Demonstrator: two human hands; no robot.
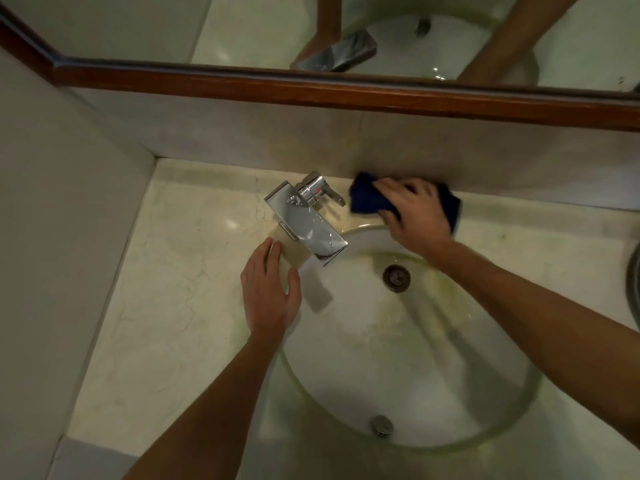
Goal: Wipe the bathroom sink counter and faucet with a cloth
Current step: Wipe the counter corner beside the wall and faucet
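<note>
Right hand [417, 211] gripping cloth [367, 199] on marble counter [166, 306]

A wood-framed mirror [242, 26] runs along the wall above a pale tiled backsplash [415, 147], its brown lower rail [311, 88] slanting across the upper part of the view. The glass reflects pale surfaces and chrome. Left of the mirror, a plain light side wall [52, 220] meets the backsplash at a corner below the frame's bend. Farther below the mirror, a dark round drain [397, 278] sits in yellowed staining, and a small chrome overflow fitting [382, 425] lies farthest from the mirror. At the right edge, well below the mirror's rail, a curved grey object [635, 289] is cut off and cannot be identified.
</note>
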